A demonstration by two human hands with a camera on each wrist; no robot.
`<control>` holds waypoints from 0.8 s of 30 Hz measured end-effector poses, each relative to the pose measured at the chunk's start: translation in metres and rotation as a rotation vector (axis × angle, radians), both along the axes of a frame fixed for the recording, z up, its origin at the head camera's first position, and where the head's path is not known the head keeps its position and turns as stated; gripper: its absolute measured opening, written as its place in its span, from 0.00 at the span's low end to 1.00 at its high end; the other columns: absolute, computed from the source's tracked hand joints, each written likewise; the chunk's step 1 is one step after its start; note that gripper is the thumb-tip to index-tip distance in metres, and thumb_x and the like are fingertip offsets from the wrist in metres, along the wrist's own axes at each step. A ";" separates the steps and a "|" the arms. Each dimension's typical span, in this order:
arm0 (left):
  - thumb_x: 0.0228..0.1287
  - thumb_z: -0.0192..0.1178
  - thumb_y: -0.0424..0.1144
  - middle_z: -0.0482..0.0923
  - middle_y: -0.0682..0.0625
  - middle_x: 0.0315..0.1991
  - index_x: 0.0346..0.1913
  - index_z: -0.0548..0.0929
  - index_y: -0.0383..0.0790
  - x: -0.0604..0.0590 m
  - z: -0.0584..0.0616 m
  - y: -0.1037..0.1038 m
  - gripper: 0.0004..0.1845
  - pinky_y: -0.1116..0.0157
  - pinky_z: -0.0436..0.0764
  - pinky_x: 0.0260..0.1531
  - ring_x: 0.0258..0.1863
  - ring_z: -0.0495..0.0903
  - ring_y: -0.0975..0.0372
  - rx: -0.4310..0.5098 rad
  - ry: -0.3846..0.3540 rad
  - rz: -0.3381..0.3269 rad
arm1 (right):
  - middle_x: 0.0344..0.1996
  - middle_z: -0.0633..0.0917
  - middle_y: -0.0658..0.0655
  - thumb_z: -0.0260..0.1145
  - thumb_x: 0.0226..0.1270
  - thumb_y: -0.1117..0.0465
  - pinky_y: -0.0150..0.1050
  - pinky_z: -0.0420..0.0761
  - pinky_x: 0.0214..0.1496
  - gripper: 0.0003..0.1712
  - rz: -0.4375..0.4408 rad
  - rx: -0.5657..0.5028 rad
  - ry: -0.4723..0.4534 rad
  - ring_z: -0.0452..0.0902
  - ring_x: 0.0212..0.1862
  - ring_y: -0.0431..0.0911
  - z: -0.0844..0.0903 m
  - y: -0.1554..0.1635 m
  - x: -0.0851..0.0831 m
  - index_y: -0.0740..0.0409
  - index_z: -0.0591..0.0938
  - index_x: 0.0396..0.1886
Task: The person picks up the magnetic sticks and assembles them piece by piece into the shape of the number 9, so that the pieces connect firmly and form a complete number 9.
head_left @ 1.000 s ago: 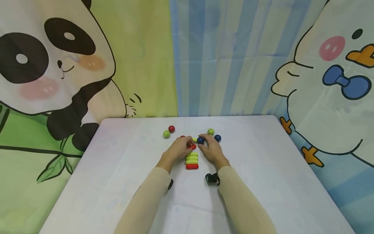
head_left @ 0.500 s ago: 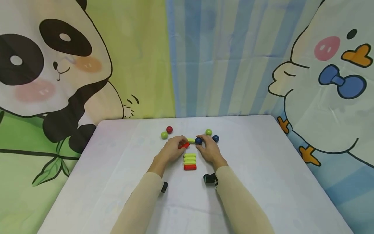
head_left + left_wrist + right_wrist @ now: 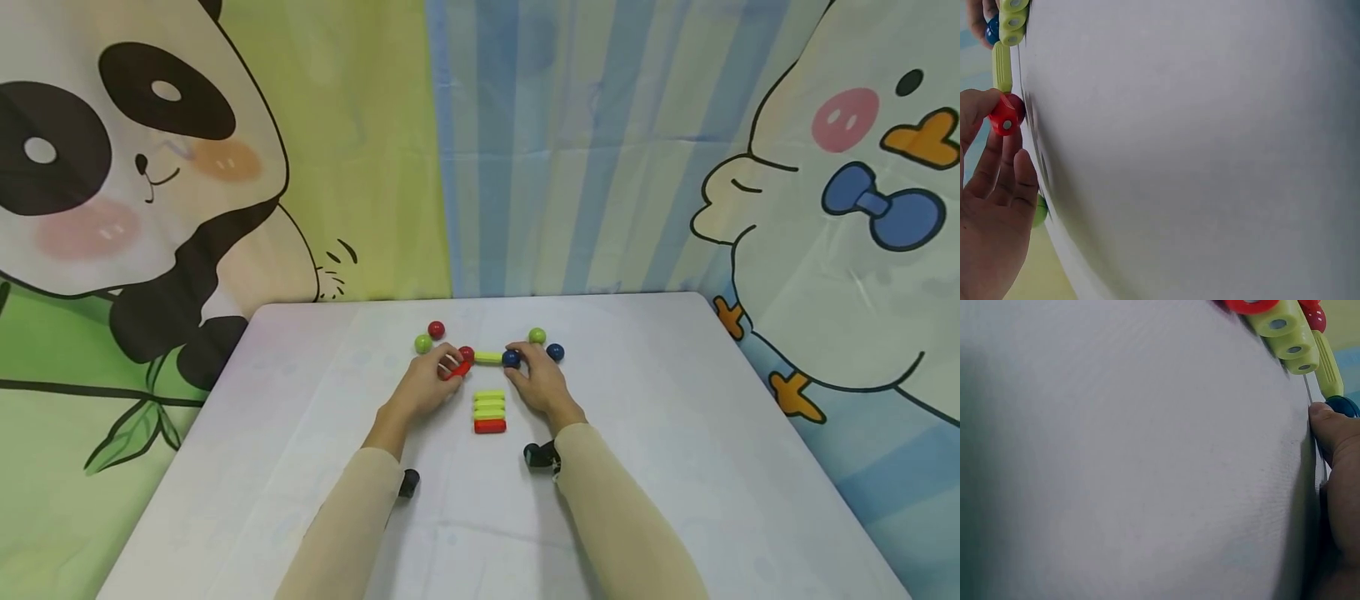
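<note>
I am watching my left hand [image 3: 427,385] pinching a red stick [image 3: 454,371] between thumb and fingers, with the red ball [image 3: 467,353] lying just at its 1 o'clock. The yellow-green stick [image 3: 488,357] is lying with its long axis running 9 to 3, joining that red ball to the blue ball [image 3: 512,359], which my right hand [image 3: 542,385] is gripping with curled fingertips. The left hand is nearer the red ball; the stacked sticks [image 3: 491,410] are sitting at 6 o'clock on the bench [image 3: 675,467]
</note>
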State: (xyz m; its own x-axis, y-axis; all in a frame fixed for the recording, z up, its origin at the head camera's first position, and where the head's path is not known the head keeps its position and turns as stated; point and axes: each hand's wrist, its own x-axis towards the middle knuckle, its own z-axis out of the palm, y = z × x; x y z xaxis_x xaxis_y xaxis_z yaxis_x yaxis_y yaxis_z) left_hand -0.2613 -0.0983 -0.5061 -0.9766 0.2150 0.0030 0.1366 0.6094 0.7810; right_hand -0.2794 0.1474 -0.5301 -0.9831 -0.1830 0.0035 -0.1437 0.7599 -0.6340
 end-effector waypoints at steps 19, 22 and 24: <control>0.66 0.68 0.36 0.83 0.48 0.41 0.47 0.76 0.41 0.001 -0.004 -0.002 0.12 0.64 0.82 0.38 0.39 0.81 0.59 0.006 -0.032 0.066 | 0.71 0.72 0.56 0.64 0.77 0.51 0.55 0.65 0.75 0.27 0.004 -0.005 0.007 0.67 0.74 0.54 0.003 0.000 0.002 0.42 0.73 0.72; 0.67 0.68 0.39 0.82 0.48 0.39 0.45 0.75 0.42 0.001 -0.004 -0.001 0.12 0.64 0.80 0.37 0.38 0.80 0.58 -0.007 -0.035 0.076 | 0.71 0.72 0.56 0.64 0.77 0.51 0.56 0.65 0.75 0.27 0.006 -0.002 0.004 0.67 0.74 0.54 0.003 0.000 0.002 0.42 0.72 0.72; 0.68 0.67 0.40 0.81 0.48 0.38 0.43 0.74 0.43 0.001 -0.005 0.000 0.11 0.64 0.79 0.37 0.38 0.79 0.58 -0.015 -0.038 0.080 | 0.71 0.72 0.56 0.64 0.77 0.50 0.55 0.65 0.75 0.27 0.002 -0.001 -0.003 0.67 0.74 0.54 0.003 0.000 0.003 0.42 0.72 0.72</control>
State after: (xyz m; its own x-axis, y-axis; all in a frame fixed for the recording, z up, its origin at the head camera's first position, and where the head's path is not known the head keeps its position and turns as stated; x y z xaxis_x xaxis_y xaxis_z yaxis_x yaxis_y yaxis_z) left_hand -0.2607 -0.0987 -0.5110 -0.9900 0.1358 -0.0371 0.0572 0.6292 0.7751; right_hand -0.2769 0.1473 -0.5267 -0.9827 -0.1853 0.0012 -0.1439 0.7590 -0.6350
